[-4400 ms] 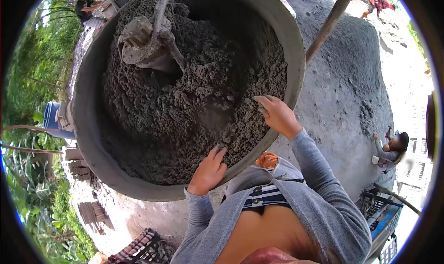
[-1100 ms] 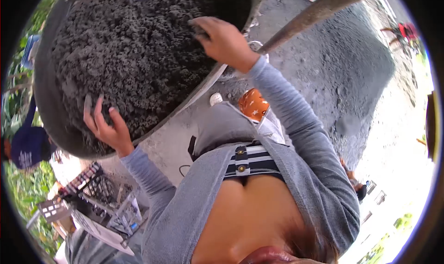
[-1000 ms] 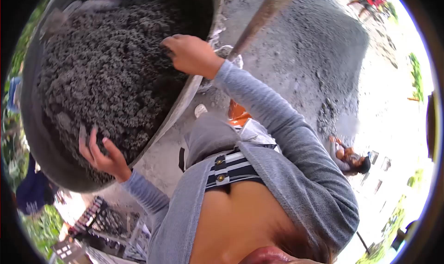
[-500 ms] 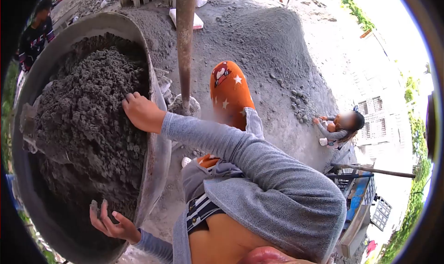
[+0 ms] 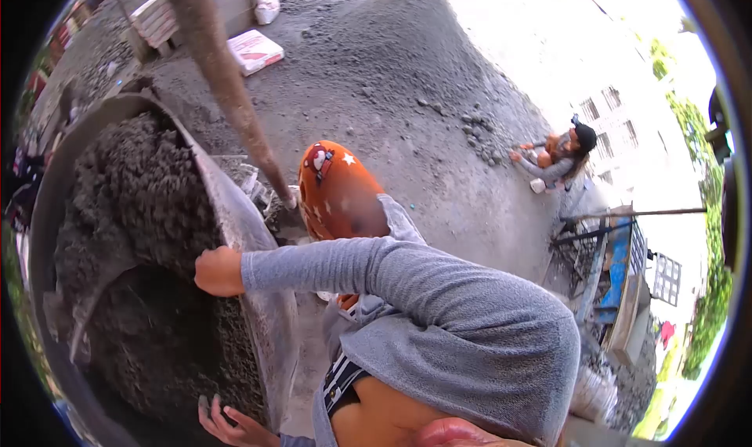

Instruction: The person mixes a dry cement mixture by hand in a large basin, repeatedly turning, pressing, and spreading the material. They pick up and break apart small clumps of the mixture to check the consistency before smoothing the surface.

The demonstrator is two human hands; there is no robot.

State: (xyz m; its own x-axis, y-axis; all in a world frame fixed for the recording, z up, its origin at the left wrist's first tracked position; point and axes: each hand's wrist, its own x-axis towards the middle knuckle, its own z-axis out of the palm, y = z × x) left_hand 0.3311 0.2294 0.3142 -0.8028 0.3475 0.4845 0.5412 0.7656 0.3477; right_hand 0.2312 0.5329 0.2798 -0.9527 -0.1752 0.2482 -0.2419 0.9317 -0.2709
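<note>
A large round metal drum point(image 5: 254, 290) with a high rim fills the left side, holding a heap of wet grey concrete mix point(image 5: 149, 189). A curved edge, partly buried in the mix, crosses the drum's inside. My right hand point(image 5: 219, 272) is closed at the near rim, knuckles up; its fingertips are hidden, and it seems to grip the rim. Lower down, at the bottom edge of the view, my left hand point(image 5: 233, 425) hovers over the drum's lower side. Its fingers are apart and grey with mix, and nothing is in them.
A thick pole point(image 5: 223, 79) stands just beyond the drum. Past my orange-clad knee point(image 5: 341, 192) rises a sand pile point(image 5: 399, 44), with a white-and-red bag point(image 5: 254, 52) to its left. A person point(image 5: 560, 157) crouches by gravel at right, near a blue-and-wood frame point(image 5: 615, 267).
The view has shifted. My right hand has curled its fingers at the rim. More of a dark hollow shows in the drum, and the mix sits higher toward the far side. The left hand stays open.
</note>
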